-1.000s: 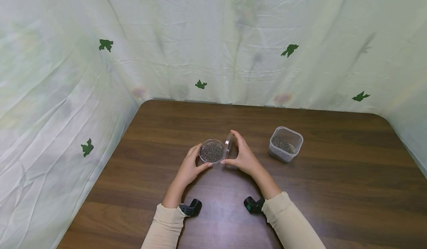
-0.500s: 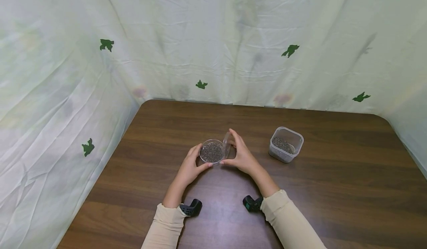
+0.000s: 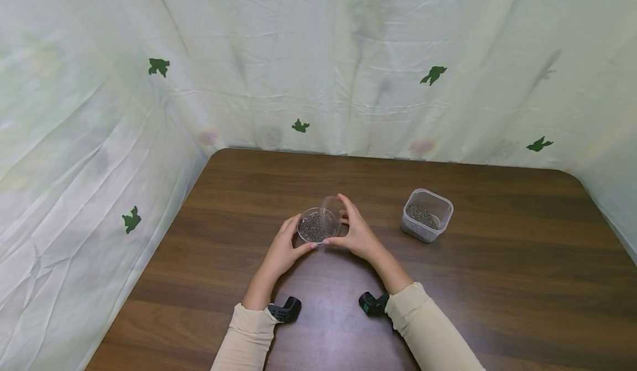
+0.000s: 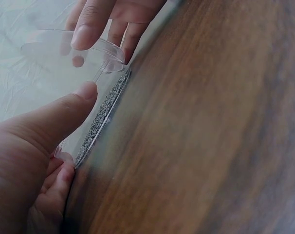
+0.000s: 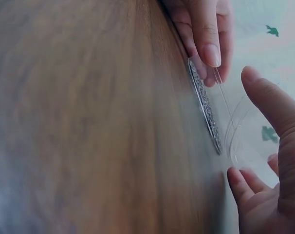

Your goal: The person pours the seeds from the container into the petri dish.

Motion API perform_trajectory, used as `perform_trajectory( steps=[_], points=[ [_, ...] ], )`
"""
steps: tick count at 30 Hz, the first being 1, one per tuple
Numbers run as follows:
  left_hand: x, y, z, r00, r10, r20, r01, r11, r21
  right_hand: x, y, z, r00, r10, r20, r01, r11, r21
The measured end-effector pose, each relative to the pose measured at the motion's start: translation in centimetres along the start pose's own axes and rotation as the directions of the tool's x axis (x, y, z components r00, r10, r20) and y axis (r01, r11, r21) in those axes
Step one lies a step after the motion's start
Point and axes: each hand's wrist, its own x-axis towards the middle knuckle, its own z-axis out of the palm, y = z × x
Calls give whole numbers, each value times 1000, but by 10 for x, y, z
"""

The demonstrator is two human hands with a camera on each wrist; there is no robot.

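Note:
A clear round petri dish (image 3: pixel 309 229) filled with dark grey grains lies on the brown table. My left hand (image 3: pixel 280 254) holds its left side between thumb and fingers. Over the dish's right part leans its clear lid (image 3: pixel 329 210), tilted, with my right hand (image 3: pixel 361 239) gripping it by the edge. In the left wrist view the lid (image 4: pixel 52 48) slants up above the layer of grains (image 4: pixel 103 114). The right wrist view shows the dish (image 5: pixel 204 107) flat on the table, my left thumb by its far end.
To the right stands a clear square plastic container (image 3: pixel 414 230), partly filled with similar dark grains (image 3: pixel 419 214). A pale curtain (image 3: pixel 368 105) with green leaf-like shapes hangs behind the table (image 3: pixel 497 260) and along its sides.
My right hand has moved slightly left. The lid has gone from nearly upright beside the dish to leaning over its right part. The left hand and dish have stayed put.

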Motion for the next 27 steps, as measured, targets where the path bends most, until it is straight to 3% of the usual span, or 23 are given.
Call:
perform_trajectory(
  steps=[18,27],
  points=[
    [0,1,-1,1000,2,4,-2,1000,-14,3,3,7,1000,-6,21,7,998,-58],
    [2,-2,-1,1000,-3,3,3,995,-103,2,2,8,1000,-4,26,5,999,-46]
  ],
)
